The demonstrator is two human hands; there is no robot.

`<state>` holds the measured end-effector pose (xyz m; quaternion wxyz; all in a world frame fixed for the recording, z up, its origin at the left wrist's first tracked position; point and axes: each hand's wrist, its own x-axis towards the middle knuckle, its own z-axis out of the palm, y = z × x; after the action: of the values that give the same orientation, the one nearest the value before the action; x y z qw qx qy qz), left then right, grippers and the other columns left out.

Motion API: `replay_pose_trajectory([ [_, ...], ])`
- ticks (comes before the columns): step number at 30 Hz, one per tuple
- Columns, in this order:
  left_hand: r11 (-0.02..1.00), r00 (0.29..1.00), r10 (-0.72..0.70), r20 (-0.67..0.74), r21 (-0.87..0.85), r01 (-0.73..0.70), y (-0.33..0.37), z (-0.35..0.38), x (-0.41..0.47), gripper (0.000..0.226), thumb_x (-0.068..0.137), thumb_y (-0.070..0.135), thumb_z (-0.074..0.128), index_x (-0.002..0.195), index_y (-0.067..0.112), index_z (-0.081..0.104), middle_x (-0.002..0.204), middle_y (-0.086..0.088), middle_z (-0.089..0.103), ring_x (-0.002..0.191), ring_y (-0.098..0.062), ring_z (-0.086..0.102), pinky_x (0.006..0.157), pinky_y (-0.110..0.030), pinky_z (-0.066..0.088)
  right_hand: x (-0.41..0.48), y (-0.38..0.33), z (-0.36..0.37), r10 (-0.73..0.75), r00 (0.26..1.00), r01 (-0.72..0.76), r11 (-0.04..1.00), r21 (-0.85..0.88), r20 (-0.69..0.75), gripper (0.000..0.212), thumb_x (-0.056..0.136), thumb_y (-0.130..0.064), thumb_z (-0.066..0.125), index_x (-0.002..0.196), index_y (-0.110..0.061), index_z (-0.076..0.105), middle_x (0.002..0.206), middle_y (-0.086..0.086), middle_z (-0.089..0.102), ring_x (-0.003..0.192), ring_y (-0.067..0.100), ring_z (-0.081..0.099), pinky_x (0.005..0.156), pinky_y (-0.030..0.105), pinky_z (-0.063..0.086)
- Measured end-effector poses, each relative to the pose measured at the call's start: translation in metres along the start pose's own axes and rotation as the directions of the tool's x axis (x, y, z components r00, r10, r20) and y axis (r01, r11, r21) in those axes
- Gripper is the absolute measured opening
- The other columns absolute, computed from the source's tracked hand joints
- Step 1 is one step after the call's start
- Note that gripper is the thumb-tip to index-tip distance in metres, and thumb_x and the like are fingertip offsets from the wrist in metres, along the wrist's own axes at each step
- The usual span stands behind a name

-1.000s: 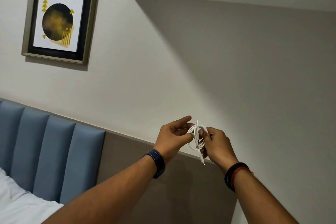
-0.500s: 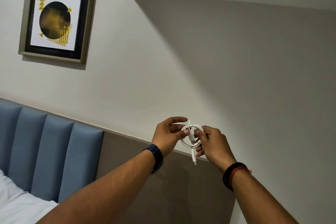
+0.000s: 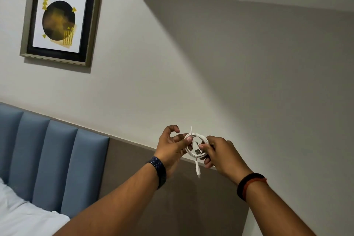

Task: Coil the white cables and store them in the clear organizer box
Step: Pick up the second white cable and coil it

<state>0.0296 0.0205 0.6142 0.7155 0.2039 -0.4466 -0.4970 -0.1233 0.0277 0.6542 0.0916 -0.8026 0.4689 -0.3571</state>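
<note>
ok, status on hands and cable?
Left hand and right hand both pinching the white cable, held mid-air as a small coil. One plug end dangling loose. Organizer box not in view. Nothing obstructing.

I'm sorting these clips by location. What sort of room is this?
Most likely a bedroom, perhaps in a hotel: a blue padded headboard stands against the wall, white bedding lies below it, and a framed abstract print hangs above.

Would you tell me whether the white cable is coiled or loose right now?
Mostly coiled: the white cable forms a round loop pinched by the left hand and right hand; one plug end dangles.
</note>
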Motion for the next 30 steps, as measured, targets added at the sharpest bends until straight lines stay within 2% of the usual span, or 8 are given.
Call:
replay_pose_trajectory([
  [3,0.997,0.997,-0.05,0.061,-0.05,0.053,-0.003,-0.003,-0.003,0.032,0.083,-0.006,0.062,0.102,0.013,0.046,0.09,-0.015,0.069,0.067,-0.023,0.063,0.064,-0.032,0.052,0.001,0.004,-0.001,0.027,1.0,-0.027,1.0,-0.011,0.008,0.015,0.095,-0.017,0.052,0.091,-0.008,0.063,0.074,0.012,0.068,0.061,0.025,0.069,0.057,0.025,0.058],
  [7,0.989,0.972,-0.13,0.195,-0.043,0.141,-0.003,-0.003,-0.007,0.039,0.08,-0.003,0.066,0.11,0.014,0.048,0.082,-0.011,0.065,0.062,-0.022,0.059,0.061,-0.031,0.048,-0.001,0.01,0.0,0.058,0.998,-0.058,0.997,-0.05,0.0,0.018,0.096,-0.018,0.049,0.086,-0.012,0.063,0.074,0.006,0.067,0.06,0.022,0.069,0.062,0.03,0.059],
  [11,0.952,0.988,-0.116,0.098,0.295,0.082,-0.004,0.012,-0.011,0.051,0.063,0.003,0.08,0.104,0.017,0.052,0.085,-0.009,0.064,0.066,-0.021,0.062,0.052,-0.029,0.049,0.001,0.013,0.007,0.093,0.995,-0.096,0.993,-0.07,-0.041,0.022,0.096,-0.017,0.045,0.084,-0.011,0.062,0.082,0.009,0.068,0.067,0.023,0.07,0.067,0.037,0.06],
  [14,0.831,0.999,0.033,-0.03,0.556,-0.011,-0.005,0.019,-0.011,0.041,0.062,-0.002,0.076,0.092,0.017,0.056,0.085,-0.007,0.064,0.07,-0.022,0.065,0.055,-0.035,0.058,0.003,0.014,0.009,0.112,0.99,-0.118,0.991,-0.065,-0.085,0.023,0.096,-0.02,0.047,0.079,-0.013,0.061,0.082,0.009,0.07,0.073,0.027,0.069,0.073,0.041,0.058],
  [17,0.662,0.981,0.162,-0.102,0.749,-0.031,-0.004,0.018,-0.011,0.03,0.065,0.006,0.074,0.085,0.025,0.064,0.081,0.003,0.07,0.071,-0.012,0.068,0.065,-0.034,0.06,0.004,0.016,0.008,0.137,0.981,-0.147,0.987,-0.065,-0.138,0.024,0.095,-0.025,0.049,0.081,-0.009,0.062,0.078,0.013,0.069,0.07,0.029,0.068,0.073,0.042,0.058],
  [20,0.437,0.968,0.25,-0.022,0.895,-0.092,-0.002,0.014,-0.013,0.019,0.071,0.02,0.075,0.09,0.022,0.073,0.083,0.003,0.075,0.075,-0.009,0.069,0.076,-0.03,0.058,0.003,0.02,0.007,0.151,0.974,-0.165,0.984,-0.074,-0.167,0.025,0.094,-0.026,0.049,0.08,-0.01,0.061,0.076,0.014,0.068,0.07,0.03,0.068,0.073,0.041,0.057],
  [23,0.17,0.966,0.223,0.134,0.97,-0.173,0.004,0.004,-0.016,0.017,0.08,0.028,0.069,0.095,0.021,0.075,0.089,0.0,0.075,0.083,-0.015,0.068,0.079,-0.029,0.054,0.002,0.028,0.001,0.172,0.97,-0.19,0.978,-0.09,-0.172,0.026,0.094,-0.026,0.049,0.078,-0.01,0.061,0.075,0.014,0.067,0.069,0.031,0.067,0.073,0.043,0.057],
  [30,0.126,0.958,0.219,0.185,0.968,-0.216,0.032,-0.028,-0.011,0.009,0.083,0.025,0.068,0.08,0.023,0.076,0.071,0.003,0.074,0.069,-0.014,0.066,0.069,-0.027,0.052,-0.003,0.033,-0.002,0.187,0.976,-0.193,0.98,-0.05,-0.11,0.027,0.094,-0.02,0.049,0.073,-0.009,0.06,0.073,0.014,0.068,0.065,0.029,0.069,0.063,0.041,0.06],
])
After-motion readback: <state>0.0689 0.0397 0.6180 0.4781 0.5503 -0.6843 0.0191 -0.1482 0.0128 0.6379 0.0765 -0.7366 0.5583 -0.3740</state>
